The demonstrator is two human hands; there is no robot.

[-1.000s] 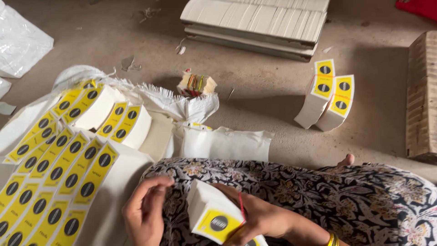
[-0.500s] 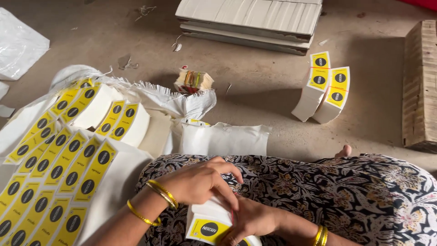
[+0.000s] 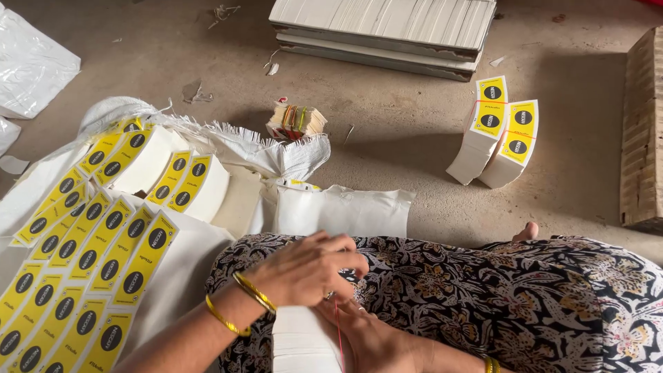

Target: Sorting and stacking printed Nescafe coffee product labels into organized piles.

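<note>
A white stack of cards (image 3: 304,342) is sitting at the bottom centre of the frame, on the person's lap, and a thin red band (image 3: 338,331) is running down its right side. Binding it well seems to call for squared edges and a band kept straight and taut across the middle, so that no card is slipping out; that is a judgement, since the upper end of the stack is hidden under the hands.

The left hand (image 3: 311,269) is lying over the top of the stack with its fingers curled and half closed, seemingly pinching the band at the upper edge, though the exact pinch is hidden. The right hand (image 3: 376,342) is cupping the stack from below and to the right, palm partly open, fingers wrapping the side.

Around them, the patterned dress (image 3: 483,297) is covering the lap. Rows of yellow labels with black circles (image 3: 90,255) are filling the lower left. Two bound stacks (image 3: 494,135) are standing on the floor (image 3: 387,159) at the upper right, a small bundle of bands (image 3: 295,121) is lying at upper centre, and flat white boards (image 3: 383,31) are piled along the top edge.
</note>
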